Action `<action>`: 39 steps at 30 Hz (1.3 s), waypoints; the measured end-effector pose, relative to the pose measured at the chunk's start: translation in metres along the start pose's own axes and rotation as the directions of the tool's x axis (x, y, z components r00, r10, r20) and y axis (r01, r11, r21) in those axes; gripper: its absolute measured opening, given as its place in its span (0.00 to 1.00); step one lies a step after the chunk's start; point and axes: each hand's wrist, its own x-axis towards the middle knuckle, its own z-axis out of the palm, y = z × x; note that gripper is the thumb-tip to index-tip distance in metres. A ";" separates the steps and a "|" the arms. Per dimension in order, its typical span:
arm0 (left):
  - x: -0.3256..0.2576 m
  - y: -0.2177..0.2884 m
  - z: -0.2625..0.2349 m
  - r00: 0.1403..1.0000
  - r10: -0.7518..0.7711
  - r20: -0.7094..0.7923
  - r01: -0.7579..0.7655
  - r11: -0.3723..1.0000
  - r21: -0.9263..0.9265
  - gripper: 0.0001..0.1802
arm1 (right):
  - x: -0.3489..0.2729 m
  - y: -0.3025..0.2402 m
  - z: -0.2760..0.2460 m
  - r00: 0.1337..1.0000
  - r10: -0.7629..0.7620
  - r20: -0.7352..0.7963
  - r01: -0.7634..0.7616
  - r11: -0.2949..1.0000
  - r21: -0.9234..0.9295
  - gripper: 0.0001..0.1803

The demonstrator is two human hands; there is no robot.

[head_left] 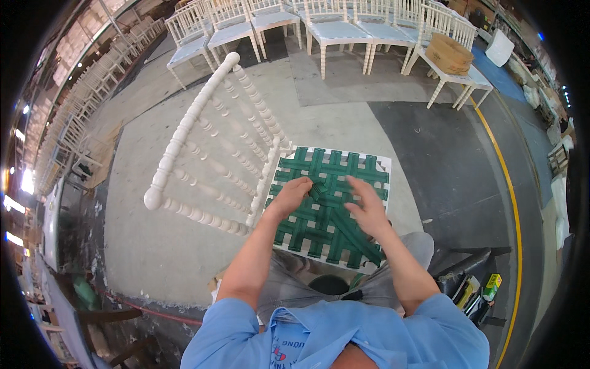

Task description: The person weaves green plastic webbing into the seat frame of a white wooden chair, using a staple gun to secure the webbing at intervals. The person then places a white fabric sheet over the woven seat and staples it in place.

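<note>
A white chair with turned spindles stands before me, its backrest (184, 132) to the left. Green webbing straps (319, 230) cross over and under each other on its seat, with square gaps between them. My left hand (291, 196) pinches the end of a loose green strap (319, 189) above the middle of the seat. From there a strap runs slantwise over the weave toward the near right corner. My right hand (369, 208) hovers over the right part of the seat, fingers apart, with nothing visible in it.
Rows of white chairs (338, 32) with pale seats line the far side; one bears a round tan roll (449, 54). More chairs (80, 123) stand along the left. At my right lies a dark bag (464, 280) with a green-yellow box (491, 286). A yellow line (515, 227) marks the floor.
</note>
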 end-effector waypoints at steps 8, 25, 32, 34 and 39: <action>-0.020 0.008 0.025 0.900 0.379 -0.215 -0.390 0.921 -0.009 0.13 | 0.072 -0.032 0.003 0.966 -0.213 0.145 0.230 0.967 -0.108 0.08; -0.040 0.016 0.041 0.911 0.191 -0.367 -0.315 0.895 -0.315 0.04 | 0.070 -0.051 0.006 0.873 -0.439 0.213 0.471 0.871 -0.138 0.09; -0.045 0.042 0.059 0.531 0.697 -0.482 -0.435 0.712 0.551 0.12 | 0.080 -0.038 0.004 0.896 -0.388 0.218 0.417 0.902 -0.110 0.07; -0.038 0.019 0.053 0.592 0.659 -0.465 -0.417 0.744 0.523 0.15 | 0.083 -0.040 0.010 0.904 -0.352 0.243 0.381 0.921 -0.084 0.06; -0.016 -0.037 0.055 0.886 0.218 -0.410 -0.321 0.925 -0.203 0.18 | 0.109 -0.016 0.027 0.894 -0.174 0.413 0.237 0.966 -0.105 0.06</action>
